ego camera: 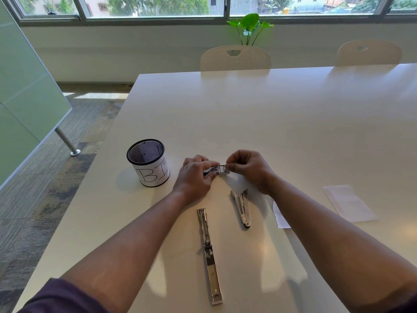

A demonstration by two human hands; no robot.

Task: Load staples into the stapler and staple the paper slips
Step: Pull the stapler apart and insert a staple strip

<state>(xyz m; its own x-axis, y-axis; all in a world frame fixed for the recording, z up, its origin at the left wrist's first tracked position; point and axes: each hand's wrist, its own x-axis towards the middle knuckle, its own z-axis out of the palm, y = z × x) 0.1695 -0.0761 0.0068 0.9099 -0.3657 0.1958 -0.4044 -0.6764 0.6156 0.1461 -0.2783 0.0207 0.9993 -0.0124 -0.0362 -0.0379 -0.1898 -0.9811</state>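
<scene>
Hands pinching staple box

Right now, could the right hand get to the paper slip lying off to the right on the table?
Probably yes, once it lets go. The right hand is pinching a small staple box together with the left hand. The paper slip lies flat on bare table, with nothing between it and that hand.

Small box mostly hidden by both hands' fingers; paper slip partly covered by right forearm.
</scene>
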